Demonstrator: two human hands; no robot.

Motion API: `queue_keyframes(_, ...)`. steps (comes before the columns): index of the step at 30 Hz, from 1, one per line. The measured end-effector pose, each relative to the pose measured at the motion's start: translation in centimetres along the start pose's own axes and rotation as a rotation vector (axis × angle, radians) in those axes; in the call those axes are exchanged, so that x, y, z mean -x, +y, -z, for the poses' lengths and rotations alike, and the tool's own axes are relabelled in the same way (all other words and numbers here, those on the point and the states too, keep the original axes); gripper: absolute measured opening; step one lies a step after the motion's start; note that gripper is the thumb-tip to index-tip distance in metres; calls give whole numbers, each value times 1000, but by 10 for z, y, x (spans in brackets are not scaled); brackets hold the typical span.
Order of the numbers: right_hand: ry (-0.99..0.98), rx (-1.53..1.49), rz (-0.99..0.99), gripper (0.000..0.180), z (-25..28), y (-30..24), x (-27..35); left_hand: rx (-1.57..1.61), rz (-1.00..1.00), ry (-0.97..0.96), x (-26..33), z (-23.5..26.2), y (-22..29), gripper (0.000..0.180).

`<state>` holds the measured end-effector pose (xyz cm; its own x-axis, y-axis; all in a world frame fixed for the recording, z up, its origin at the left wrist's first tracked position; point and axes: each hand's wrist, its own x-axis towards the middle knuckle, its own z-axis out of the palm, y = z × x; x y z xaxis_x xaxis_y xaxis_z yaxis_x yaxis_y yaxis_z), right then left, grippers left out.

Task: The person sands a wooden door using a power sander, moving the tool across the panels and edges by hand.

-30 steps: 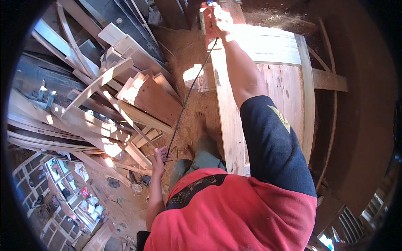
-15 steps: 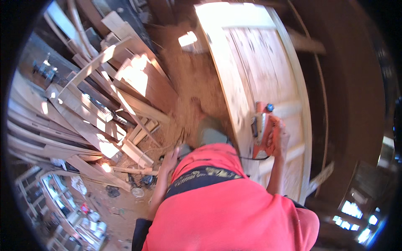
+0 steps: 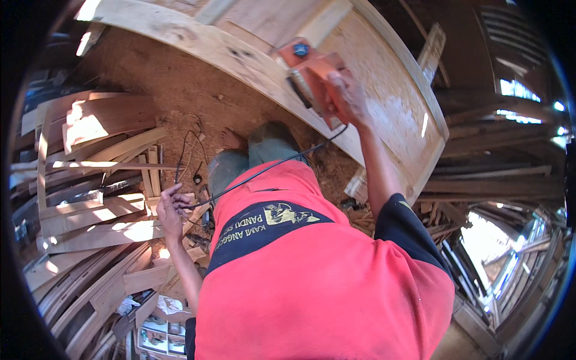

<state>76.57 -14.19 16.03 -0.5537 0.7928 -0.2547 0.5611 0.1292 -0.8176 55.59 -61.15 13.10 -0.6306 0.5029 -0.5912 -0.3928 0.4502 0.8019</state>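
Observation:
My right hand point(image 3: 350, 96) is wrapped round the handle of an orange electric hand planer point(image 3: 312, 75) with a blue knob at its front. The planer is over the pale wooden door panel point(image 3: 384, 78), near its close edge; whether its sole touches the wood cannot be seen. From the planer's rear a black power cord point(image 3: 264, 172) runs across my lap to the left. My left hand point(image 3: 172, 207) has its fingers closed around that cord, beside my knee and away from the door.
Cut boards and frame pieces point(image 3: 96, 219) lie stacked along the left. Brown sawdust-covered ground point(image 3: 162, 78) lies between them and the door. More cord point(image 3: 191, 135) loops on the ground by my foot. Timber lengths point(image 3: 492, 186) are piled at the right, and a divided box point(image 3: 157, 336) stands lower left.
My view has swung round, so the door now runs across the top. The planer is nearer the door's other end. My left hand has come out to the side, with the cord drawn across my lap.

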Motion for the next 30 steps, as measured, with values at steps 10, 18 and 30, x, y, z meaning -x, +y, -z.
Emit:
queue_keyframes(10, -381, -100, 39, 60, 106, 143, 116, -184, -10, -145, 84, -147, -24, 64)
queue_keyframes(18, -319, -38, -158, 58, 251, 262, 240, -294, -86, -504, 154, -300, 6, 52)
queue_keyframes(30, -293, 15, -225, 62, 332, 334, 306, -417, -121, -699, 190, -382, 7, 49)
